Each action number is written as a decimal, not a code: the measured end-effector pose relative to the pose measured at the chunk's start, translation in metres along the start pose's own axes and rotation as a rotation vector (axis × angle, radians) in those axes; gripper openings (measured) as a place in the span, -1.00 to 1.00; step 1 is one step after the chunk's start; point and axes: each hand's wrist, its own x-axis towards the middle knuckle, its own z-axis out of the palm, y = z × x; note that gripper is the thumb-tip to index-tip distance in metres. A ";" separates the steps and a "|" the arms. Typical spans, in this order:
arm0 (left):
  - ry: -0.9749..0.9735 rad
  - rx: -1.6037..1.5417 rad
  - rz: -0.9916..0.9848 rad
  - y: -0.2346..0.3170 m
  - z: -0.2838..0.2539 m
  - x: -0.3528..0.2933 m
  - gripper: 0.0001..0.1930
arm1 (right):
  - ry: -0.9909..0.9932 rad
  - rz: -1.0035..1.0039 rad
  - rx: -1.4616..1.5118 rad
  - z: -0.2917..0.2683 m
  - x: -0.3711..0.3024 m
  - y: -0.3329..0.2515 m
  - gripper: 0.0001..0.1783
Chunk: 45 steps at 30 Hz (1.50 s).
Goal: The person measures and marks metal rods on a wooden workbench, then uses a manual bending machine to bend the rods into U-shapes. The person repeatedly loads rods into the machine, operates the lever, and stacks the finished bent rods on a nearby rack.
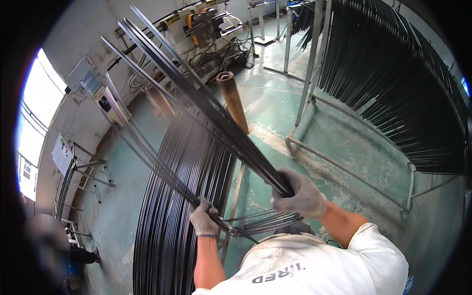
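My right hand [301, 195], in a grey knit glove, is closed round a thick bundle of long black strips [216, 110] in front of my body. The bundle slants up and away to the far left. My left hand [204, 219], also gloved, grips a thinner group of black strips [167, 174] lower and to the left. Several strips [260, 223] curve between my two hands, close to my shirt. Below my left hand lies a wide layer of the same kind of long black strips [164, 231], side by side. What they rest on is mostly hidden.
A brown tube [232, 101] stands upright beyond the strips. On the right, a metal rack [346, 167] carries a dense row of hanging black strips [388, 83]. Machinery with an orange part [201, 24] stands at the back. Metal stands [91, 169] line the left wall.
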 end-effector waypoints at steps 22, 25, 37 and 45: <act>-0.613 0.090 -0.850 -0.133 0.511 0.228 -0.86 | 0.256 -0.522 -0.212 -0.203 0.240 -0.107 -0.31; -0.688 0.018 -0.823 -0.184 0.532 0.294 -0.85 | 0.565 -0.373 -0.287 -0.220 0.307 -0.111 -0.49; -0.573 -0.128 -1.091 -0.289 0.638 0.463 -0.75 | 0.675 -0.104 -0.430 -0.408 0.561 -0.136 -0.54; -0.476 -0.398 -1.239 -0.304 0.747 0.600 -0.65 | 0.623 -0.007 -0.513 -0.518 0.719 -0.228 -0.46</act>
